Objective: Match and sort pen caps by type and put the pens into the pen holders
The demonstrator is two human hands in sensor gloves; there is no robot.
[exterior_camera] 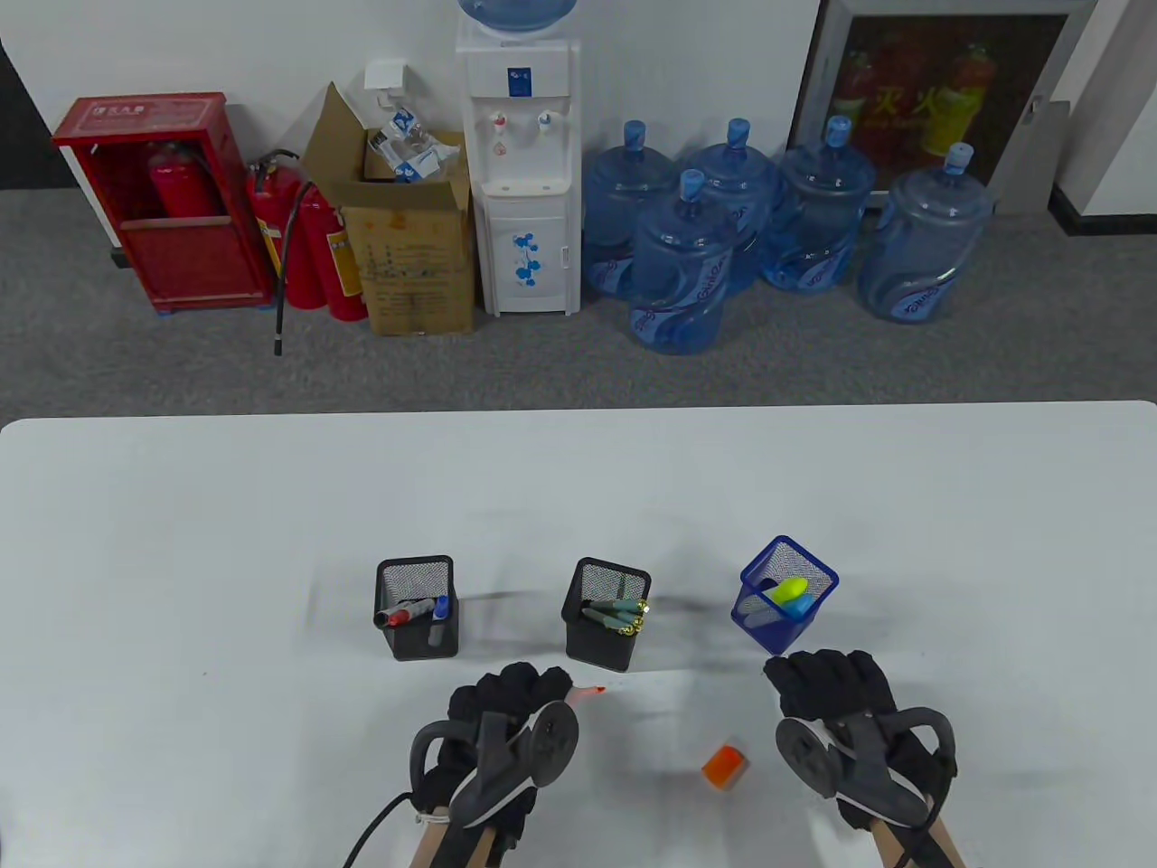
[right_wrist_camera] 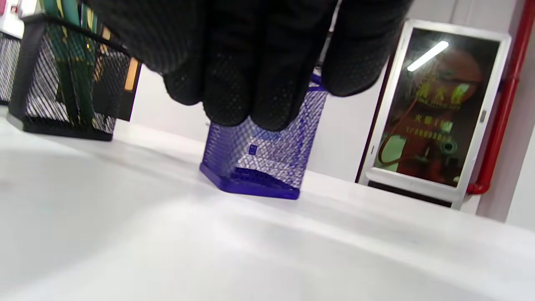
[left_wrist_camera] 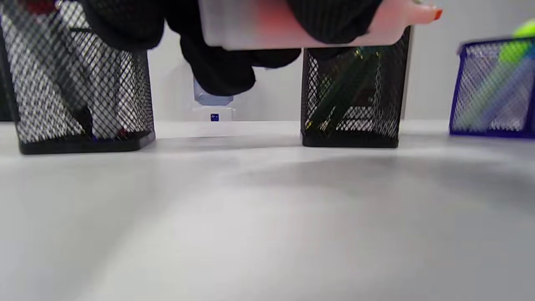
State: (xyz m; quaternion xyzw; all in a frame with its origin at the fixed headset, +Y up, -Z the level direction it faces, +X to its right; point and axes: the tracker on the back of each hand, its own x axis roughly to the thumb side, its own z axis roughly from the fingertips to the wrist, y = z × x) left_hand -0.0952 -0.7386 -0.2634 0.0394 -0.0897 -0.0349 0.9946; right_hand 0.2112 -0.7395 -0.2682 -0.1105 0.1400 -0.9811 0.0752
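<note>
The left hand [exterior_camera: 511,701] grips an uncapped orange highlighter [left_wrist_camera: 301,25], tip toward the right hand [exterior_camera: 832,692], which hangs loosely curled, holding nothing. Its orange cap [exterior_camera: 725,767] lies between them; capping seems next, then the blue mesh holder [exterior_camera: 788,592] beyond the right hand

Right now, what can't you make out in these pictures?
- Highlighter body: left wrist view, covered by left hand fingers, blurred.
- Right hand grip: fingers curled, whether anything is held is hidden.
- Blue holder contents: right wrist view, fingers block the top.
</note>
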